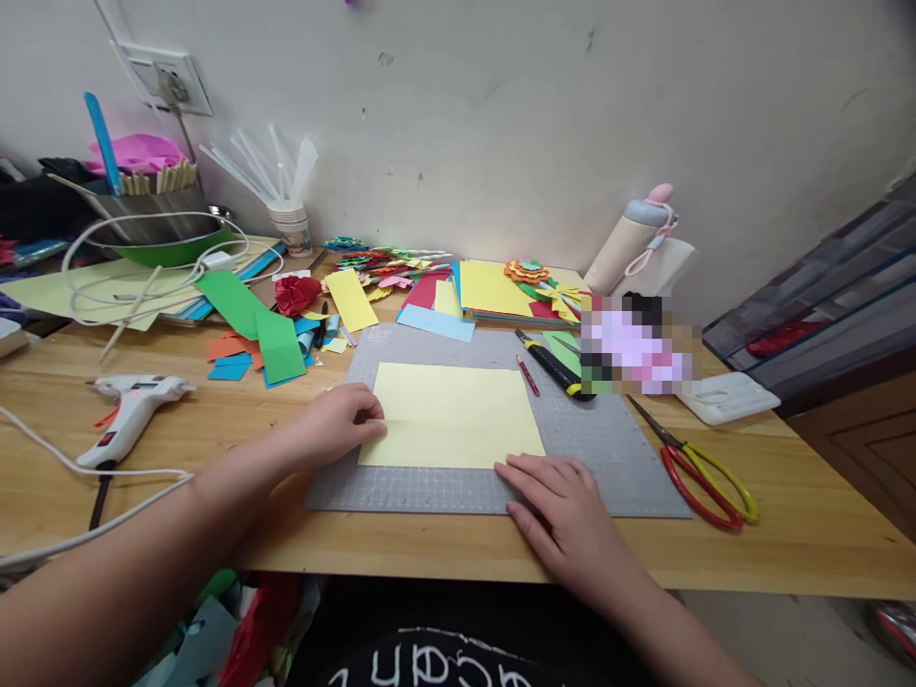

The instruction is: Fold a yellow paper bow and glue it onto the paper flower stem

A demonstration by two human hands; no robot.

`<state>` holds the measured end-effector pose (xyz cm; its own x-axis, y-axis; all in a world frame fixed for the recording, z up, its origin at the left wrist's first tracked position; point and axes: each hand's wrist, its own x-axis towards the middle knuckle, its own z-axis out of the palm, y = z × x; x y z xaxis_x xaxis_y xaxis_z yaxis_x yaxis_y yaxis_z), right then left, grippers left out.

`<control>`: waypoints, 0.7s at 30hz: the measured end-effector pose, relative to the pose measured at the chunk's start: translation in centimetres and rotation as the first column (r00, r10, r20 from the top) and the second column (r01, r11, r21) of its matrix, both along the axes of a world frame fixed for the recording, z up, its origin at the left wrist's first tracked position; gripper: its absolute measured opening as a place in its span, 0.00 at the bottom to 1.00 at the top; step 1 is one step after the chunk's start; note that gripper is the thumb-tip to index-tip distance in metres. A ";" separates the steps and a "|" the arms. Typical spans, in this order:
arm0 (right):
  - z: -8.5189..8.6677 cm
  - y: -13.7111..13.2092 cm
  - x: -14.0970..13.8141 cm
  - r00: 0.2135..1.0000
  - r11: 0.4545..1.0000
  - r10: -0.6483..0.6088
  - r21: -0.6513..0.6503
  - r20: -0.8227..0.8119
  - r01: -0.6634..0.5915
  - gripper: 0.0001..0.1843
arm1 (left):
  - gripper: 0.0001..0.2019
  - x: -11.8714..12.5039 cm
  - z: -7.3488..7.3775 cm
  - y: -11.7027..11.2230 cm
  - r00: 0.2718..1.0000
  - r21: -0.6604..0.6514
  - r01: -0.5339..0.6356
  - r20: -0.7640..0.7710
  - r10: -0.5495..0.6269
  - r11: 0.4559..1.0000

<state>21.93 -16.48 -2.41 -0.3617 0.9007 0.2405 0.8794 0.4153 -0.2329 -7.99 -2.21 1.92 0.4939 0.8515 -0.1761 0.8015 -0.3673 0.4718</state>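
Note:
A pale yellow sheet of paper point(454, 415) lies on the grey cutting mat point(615, 468), with a faint crease or raised line near its left side. My left hand point(340, 425) is at the sheet's left edge, its fingers closed on the paper between thumb and curled forefinger. Over the lower right corner rests my right hand point(554, 501), fingers stretched out and lying flat on the sheet and mat. Beyond the sheet, on the mat, are a short red pencil point(528, 375) and a black and yellow utility knife point(554, 364).
Scissors point(705, 477) with red and yellow handles lie at right. A white glue gun point(135, 410) and its cable occupy the left. Green paper strips point(250, 324), yellow sheets point(493, 286), paper flowers point(526, 272) and a leaning bottle point(630, 243) line the back.

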 end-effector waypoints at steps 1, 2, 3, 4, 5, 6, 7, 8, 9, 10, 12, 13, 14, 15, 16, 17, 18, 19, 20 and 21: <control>0.0 0.0 0.0 1.000 1.000 0.001 -0.001 -0.001 -0.001 0.18 | 0.11 -0.1 0.0 0.0 1.000 -0.004 -0.014 0.005 0.014 1.000; 0.0 0.0 0.0 1.000 1.000 0.000 -0.001 -0.001 0.000 0.18 | 0.11 -0.1 -0.1 0.0 0.999 -0.004 -0.034 0.009 0.034 0.999; 0.0 0.0 0.0 1.000 1.000 -0.002 -0.002 -0.001 0.002 0.18 | 0.10 -0.2 -0.3 -0.1 0.998 -0.001 -0.058 0.010 0.058 0.998; 0.0 0.0 0.0 1.000 1.000 -0.003 -0.005 0.000 0.003 0.18 | 0.11 -0.3 -0.4 -0.2 0.996 0.006 -0.085 0.010 0.085 0.996; 0.1 0.0 0.0 1.000 1.000 -0.004 -0.007 0.000 0.004 0.18 | 0.11 -0.4 -0.6 -0.2 0.994 0.016 -0.112 0.010 0.112 0.994; 0.1 0.0 0.0 1.000 1.000 -0.006 -0.009 0.000 0.006 0.18 | 0.11 -0.4 -0.7 -0.3 0.991 0.027 -0.136 0.012 0.135 0.990; 0.1 0.0 0.0 1.000 1.000 -0.006 -0.011 -0.001 0.006 0.18 | 0.12 -0.5 -0.9 -0.4 0.988 0.039 -0.154 0.014 0.154 0.987; 0.1 0.0 0.0 1.000 1.000 -0.005 -0.012 -0.001 0.005 0.18 | 0.12 -0.5 -0.9 -0.5 0.986 0.050 -0.167 0.018 0.166 0.985; 0.1 0.0 0.0 1.000 1.000 -0.004 -0.013 0.000 0.004 0.18 | 0.11 -0.6 -1.0 -0.6 0.985 0.058 -0.172 0.025 0.171 0.983; 0.1 0.0 0.0 1.000 1.000 -0.003 -0.011 0.001 0.003 0.18 | 0.11 -0.7 -1.0 -0.7 0.985 0.065 -0.171 0.032 0.169 0.983; 0.1 0.0 0.0 1.000 1.000 -0.003 -0.007 0.002 0.003 0.18 | 0.10 -0.8 -0.9 -0.9 0.987 0.079 -0.156 0.046 0.153 0.985; 0.1 0.0 0.0 1.000 1.000 -0.003 -0.006 0.002 0.003 0.18 | 0.09 -0.8 -0.8 -1.0 0.989 0.090 -0.146 0.052 0.142 0.985; 0.1 0.0 0.0 1.000 1.000 -0.004 -0.005 0.002 0.004 0.19 | 0.09 -0.9 -0.7 -1.2 0.990 0.104 -0.136 0.056 0.131 0.985; 0.1 0.0 0.0 1.000 1.000 -0.004 -0.005 -0.001 0.004 0.18 | 0.09 -0.8 -0.6 -1.4 0.991 0.121 -0.129 0.059 0.123 0.984; 0.1 0.0 0.0 1.000 1.000 -0.004 -0.005 -0.005 0.004 0.18 | 0.09 -0.8 -0.6 -1.6 0.991 0.142 -0.125 0.061 0.117 0.982; 0.1 0.0 0.0 1.000 1.000 -0.005 -0.006 -0.009 0.005 0.18 | 0.09 -0.7 -0.7 -1.7 0.991 0.165 -0.124 0.063 0.115 0.978; 0.1 0.0 0.0 1.000 1.000 -0.004 -0.007 -0.012 0.004 0.18 | 0.09 -0.6 -0.8 -1.9 0.991 0.189 -0.127 0.064 0.116 0.974; 0.1 0.0 0.0 1.000 1.000 -0.005 -0.009 -0.013 0.005 0.18 | 0.08 -0.4 -0.9 -2.0 0.991 0.214 -0.131 0.065 0.119 0.968; 0.1 0.0 0.0 1.000 1.000 -0.007 -0.010 -0.014 0.006 0.18 | 0.08 -0.2 -1.1 -2.2 0.990 0.237 -0.136 0.065 0.124 0.962; 0.0 0.0 0.0 1.000 1.000 -0.007 -0.013 -0.013 0.007 0.18 | 0.07 0.0 -1.2 -2.3 0.989 0.259 -0.142 0.064 0.130 0.955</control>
<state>21.92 -16.46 -2.36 -0.3523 0.9062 0.2339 0.8790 0.4062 -0.2496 -8.03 -4.55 0.69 0.3723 0.9245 0.0819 0.8326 -0.3717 0.4107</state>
